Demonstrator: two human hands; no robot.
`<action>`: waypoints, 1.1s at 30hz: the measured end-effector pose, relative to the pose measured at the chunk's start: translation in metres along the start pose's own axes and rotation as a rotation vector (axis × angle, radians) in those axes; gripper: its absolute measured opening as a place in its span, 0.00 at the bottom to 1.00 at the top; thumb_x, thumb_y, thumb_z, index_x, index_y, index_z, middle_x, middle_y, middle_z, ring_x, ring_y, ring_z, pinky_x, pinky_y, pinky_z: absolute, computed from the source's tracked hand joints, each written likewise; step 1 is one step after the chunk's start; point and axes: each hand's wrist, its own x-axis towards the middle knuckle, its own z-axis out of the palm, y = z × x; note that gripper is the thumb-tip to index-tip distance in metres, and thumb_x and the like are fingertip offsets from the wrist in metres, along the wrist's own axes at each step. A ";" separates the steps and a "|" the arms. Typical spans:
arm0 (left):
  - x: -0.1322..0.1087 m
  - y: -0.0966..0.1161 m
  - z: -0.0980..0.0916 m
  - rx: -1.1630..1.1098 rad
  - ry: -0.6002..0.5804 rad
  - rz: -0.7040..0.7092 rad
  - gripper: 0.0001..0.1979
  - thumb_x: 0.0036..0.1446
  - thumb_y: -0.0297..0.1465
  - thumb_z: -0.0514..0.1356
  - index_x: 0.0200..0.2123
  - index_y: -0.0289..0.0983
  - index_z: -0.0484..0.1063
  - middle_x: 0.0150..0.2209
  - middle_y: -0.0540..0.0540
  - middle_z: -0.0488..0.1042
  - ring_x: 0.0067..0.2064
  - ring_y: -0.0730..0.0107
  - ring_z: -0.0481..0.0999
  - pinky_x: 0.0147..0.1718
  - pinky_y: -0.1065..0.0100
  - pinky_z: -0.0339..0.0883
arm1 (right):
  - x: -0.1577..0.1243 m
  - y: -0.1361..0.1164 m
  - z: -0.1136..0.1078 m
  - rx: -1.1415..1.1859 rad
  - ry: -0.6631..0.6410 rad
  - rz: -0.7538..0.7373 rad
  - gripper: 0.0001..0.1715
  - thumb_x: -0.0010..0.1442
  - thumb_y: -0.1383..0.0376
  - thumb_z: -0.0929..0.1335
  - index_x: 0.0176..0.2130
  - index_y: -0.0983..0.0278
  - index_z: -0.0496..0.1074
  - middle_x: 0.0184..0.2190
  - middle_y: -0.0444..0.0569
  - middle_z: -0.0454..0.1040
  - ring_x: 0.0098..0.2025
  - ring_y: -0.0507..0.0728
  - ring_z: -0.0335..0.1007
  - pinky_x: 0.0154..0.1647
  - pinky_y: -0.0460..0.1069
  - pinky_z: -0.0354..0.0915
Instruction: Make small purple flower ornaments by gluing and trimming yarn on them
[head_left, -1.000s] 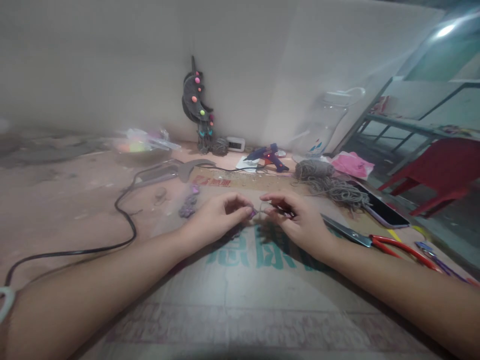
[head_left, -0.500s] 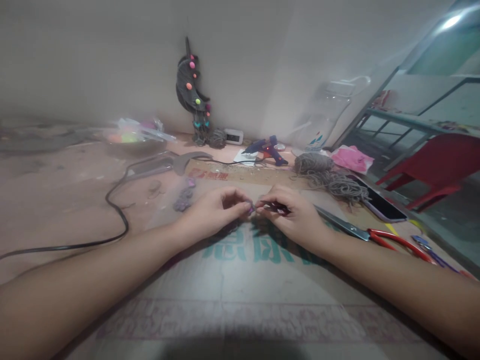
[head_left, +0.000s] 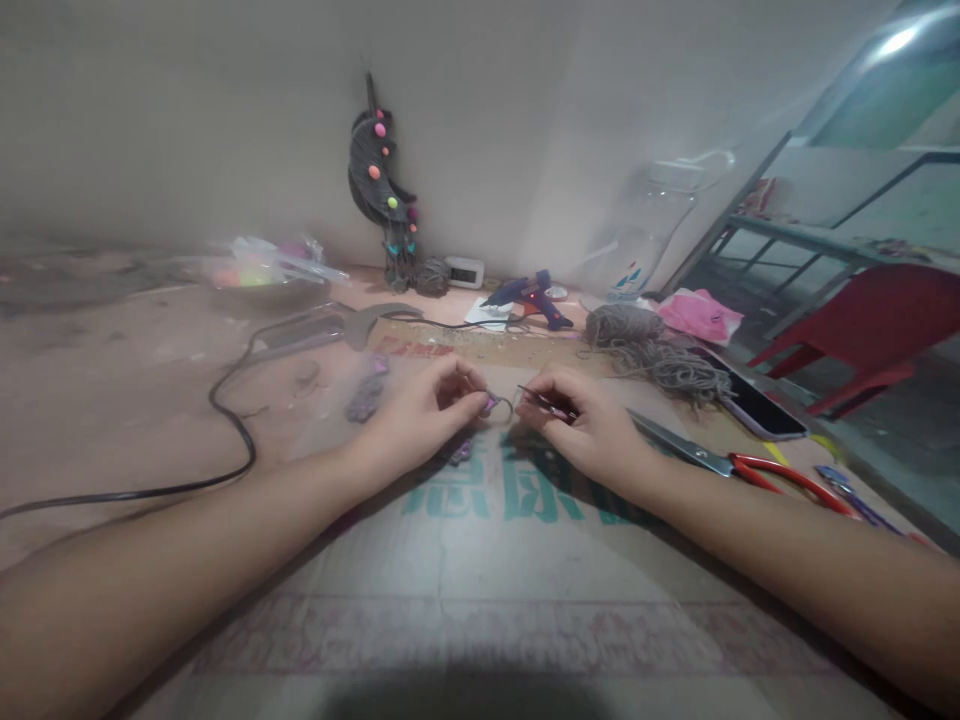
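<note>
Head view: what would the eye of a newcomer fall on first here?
At the centre, over the printed cardboard sheet, the left hand pinches a small purple piece and the right hand a thin dark tool. Behind, a dark crescent-shaped hanging with bright pompoms stands at the wall; red-handled metal scissors lie right of that hand.

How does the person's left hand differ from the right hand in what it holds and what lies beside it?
The left hand pinches a small purple piece; the right hand pinches a thin dark tool. A purple cluster lies near the left hand; red-handled scissors lie beside the right hand. Both hands are over the printed cardboard, fingertips facing each other and slightly apart.
</note>
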 end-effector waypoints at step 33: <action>-0.005 0.011 -0.001 0.268 0.006 0.153 0.12 0.59 0.38 0.63 0.43 0.39 0.77 0.41 0.46 0.77 0.41 0.66 0.76 0.42 0.66 0.69 | 0.001 -0.009 0.000 0.028 -0.258 0.122 0.12 0.61 0.66 0.61 0.28 0.63 0.68 0.21 0.41 0.64 0.25 0.50 0.60 0.27 0.46 0.55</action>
